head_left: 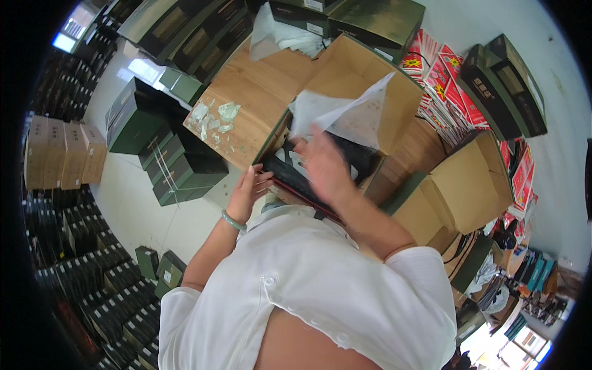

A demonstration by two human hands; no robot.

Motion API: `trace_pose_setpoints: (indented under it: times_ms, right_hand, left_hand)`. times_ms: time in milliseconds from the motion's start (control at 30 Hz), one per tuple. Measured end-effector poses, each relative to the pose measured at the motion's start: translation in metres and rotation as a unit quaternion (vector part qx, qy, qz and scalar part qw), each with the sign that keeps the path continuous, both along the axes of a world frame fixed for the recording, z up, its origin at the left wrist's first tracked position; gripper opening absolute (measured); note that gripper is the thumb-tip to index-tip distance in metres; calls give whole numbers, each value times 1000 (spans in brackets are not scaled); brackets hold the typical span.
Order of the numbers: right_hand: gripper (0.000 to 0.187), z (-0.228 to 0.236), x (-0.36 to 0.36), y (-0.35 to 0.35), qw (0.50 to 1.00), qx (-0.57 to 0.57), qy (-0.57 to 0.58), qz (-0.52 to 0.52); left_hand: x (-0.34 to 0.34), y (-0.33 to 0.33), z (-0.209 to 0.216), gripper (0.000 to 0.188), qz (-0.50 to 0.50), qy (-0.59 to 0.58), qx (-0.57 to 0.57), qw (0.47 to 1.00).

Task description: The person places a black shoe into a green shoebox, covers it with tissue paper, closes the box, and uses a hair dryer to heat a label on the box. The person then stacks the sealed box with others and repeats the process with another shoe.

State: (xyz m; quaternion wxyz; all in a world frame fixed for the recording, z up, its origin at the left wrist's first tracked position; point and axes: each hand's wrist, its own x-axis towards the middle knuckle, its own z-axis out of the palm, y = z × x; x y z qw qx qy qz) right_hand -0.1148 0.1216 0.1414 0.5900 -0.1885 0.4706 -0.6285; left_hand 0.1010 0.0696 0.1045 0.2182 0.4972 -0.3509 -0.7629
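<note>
A dark shoebox (266,147) stands in front of me on the wooden table, its lid raised at the far side with the tan inside showing. Black shoes (364,159) with pale grey parts lie in it. White tissue paper (345,114) stands up crumpled over their far side. My right hand (325,165) is above the shoes beside the paper, its fingers smeared by motion, so its hold cannot be made out. At the box's near left corner, my left hand (248,190) touches the edge with fingers apart. A pale green bangle (233,220) circles that wrist.
Another box (472,191) gapes open at the right. Red printed cards (447,80) are piled behind it. Torn pale scraps (216,120) litter the table's left end (246,92). Dark green boxes (179,166) stand on the floor at left, with tan cartons (65,154) beyond.
</note>
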Motion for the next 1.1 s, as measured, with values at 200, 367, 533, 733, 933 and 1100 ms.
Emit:
trace_pose_setpoints:
  times_ms: [200, 367, 533, 733, 933, 1100]
  right_hand:
    - [75, 44, 78, 64, 971, -52, -35, 232]
    - [70, 61, 33, 95, 859, 19, 496, 124]
    - [50, 52, 49, 92, 570, 129, 796, -159]
    - [42, -47, 27, 148, 605, 162, 771, -118]
    - [35, -28, 60, 179, 579, 177, 783, -139]
    - [32, -72, 67, 171, 620, 204, 756, -47]
  left_hand:
    - [-21, -47, 19, 52, -75, 78, 72, 992]
    - [11, -69, 18, 60, -158, 59, 8, 986]
    - [25, -74, 25, 78, -245, -43, -19, 968]
    - [27, -76, -18, 75, -321, -42, -3, 946]
    - [43, -57, -57, 76, -356, -32, -127, 925]
    - [47, -72, -73, 78, -288, -1, -261, 921]
